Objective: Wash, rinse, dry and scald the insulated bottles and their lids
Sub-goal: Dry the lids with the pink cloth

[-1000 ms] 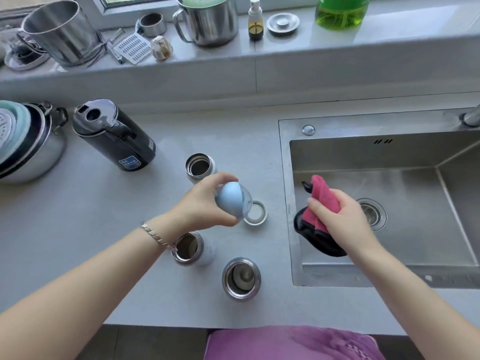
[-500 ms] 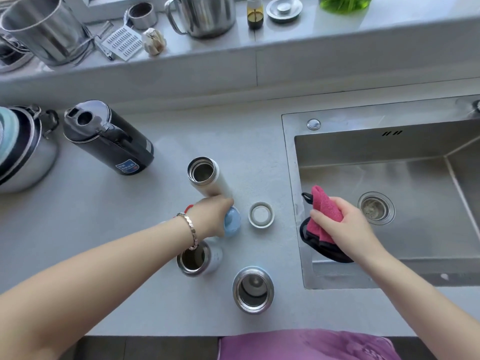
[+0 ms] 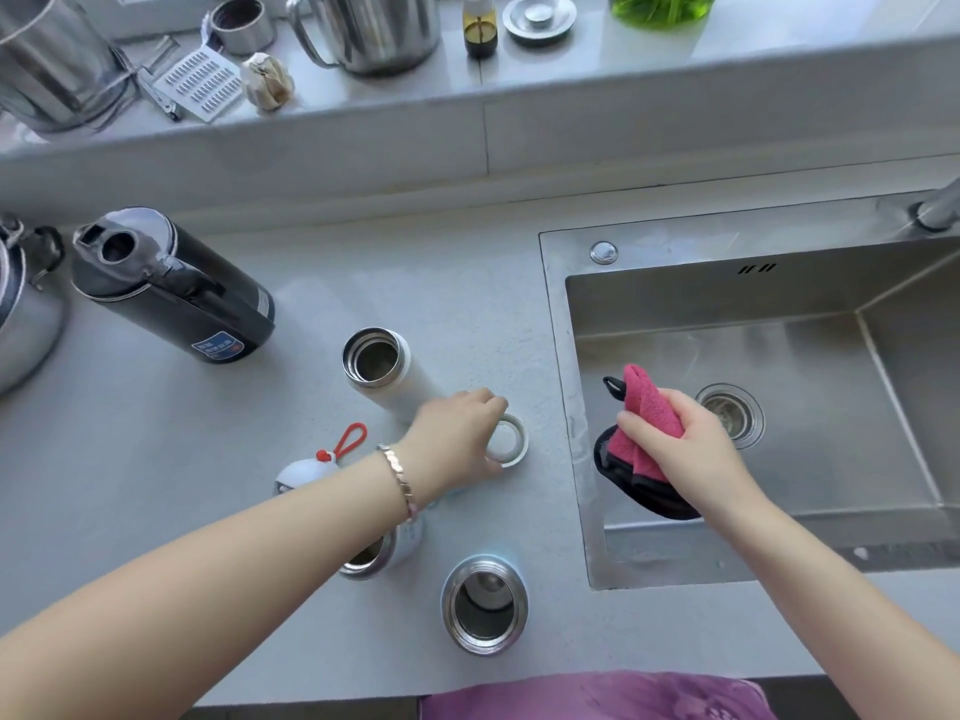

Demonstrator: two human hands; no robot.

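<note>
My left hand (image 3: 457, 439) is curled over the small white ring-shaped lid (image 3: 508, 441) on the grey stone surface (image 3: 311, 252), fingertips touching its rim; I cannot tell whether the grasp has closed. To take it cleanly, I judge the fingers should pinch the rim on opposite sides and lift straight up, clear of the tall white insulated bottle (image 3: 384, 371) standing open just behind. Left of the wrist lies a pale rounded lid with a red loop strap (image 3: 332, 459), partly covered by my forearm. Under the forearm stands a short white open bottle (image 3: 379, 553); only its mouth and one side show. Near the front edge stands a wide steel open bottle (image 3: 485, 605), well apart from the ring. My right hand (image 3: 685, 449) grips a folded pink cloth with black backing (image 3: 644, 439) over the steel sink (image 3: 571, 356). Whether the cloth is wet is not discernible.
</note>
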